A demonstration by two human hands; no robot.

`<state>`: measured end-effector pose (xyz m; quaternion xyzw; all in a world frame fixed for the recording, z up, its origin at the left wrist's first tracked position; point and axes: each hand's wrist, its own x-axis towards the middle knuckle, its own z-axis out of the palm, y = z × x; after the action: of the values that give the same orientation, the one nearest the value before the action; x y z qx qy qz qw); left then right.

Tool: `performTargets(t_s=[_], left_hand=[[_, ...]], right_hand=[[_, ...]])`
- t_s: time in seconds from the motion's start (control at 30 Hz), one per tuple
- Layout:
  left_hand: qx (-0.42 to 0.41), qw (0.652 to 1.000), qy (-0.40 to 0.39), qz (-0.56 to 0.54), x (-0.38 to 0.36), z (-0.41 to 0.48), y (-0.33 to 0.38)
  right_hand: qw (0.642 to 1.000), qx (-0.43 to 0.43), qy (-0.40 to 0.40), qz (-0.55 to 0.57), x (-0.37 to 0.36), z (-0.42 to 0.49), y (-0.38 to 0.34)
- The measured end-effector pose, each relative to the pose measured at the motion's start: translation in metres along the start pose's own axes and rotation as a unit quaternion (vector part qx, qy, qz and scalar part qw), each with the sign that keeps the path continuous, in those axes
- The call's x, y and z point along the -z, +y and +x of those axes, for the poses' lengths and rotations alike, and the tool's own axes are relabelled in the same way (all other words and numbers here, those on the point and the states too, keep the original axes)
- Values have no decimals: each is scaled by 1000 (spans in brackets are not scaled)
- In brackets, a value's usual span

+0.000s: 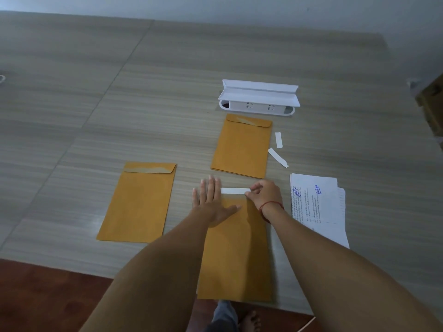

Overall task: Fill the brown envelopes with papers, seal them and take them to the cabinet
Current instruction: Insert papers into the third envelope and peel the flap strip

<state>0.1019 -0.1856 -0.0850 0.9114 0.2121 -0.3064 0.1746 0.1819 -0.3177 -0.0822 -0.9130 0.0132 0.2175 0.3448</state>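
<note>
The left hand lies flat, fingers straight and spread, pressing the upper part of the nearest envelope. The right hand pinches the right end of a white strip that runs along the envelope's top edge. The envelope's bottom edge seems to reach the near edge of the table. A second envelope lies apart to the left with its flap folded down, and a stack of envelopes lies farther back. The papers sit just right of the right wrist. Two loose strips lie beside the stack, with a white socket box behind it. The table's left and far stretches lie bare
</note>
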Motion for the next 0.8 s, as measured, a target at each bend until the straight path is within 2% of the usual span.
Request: performTargets(t_s=[0.4,0.57,0.8], left_hand=[[-4,999,31,39,6,7,5],[-12,999,28,29,5,8,3],[-20,999,21,12,4,10,1]], right_hand=[[1000,-13,23,-1,-1,5,-5],[999,5,11,-32,0,5,-7],[999,13,37,-14,-3,1,-4]])
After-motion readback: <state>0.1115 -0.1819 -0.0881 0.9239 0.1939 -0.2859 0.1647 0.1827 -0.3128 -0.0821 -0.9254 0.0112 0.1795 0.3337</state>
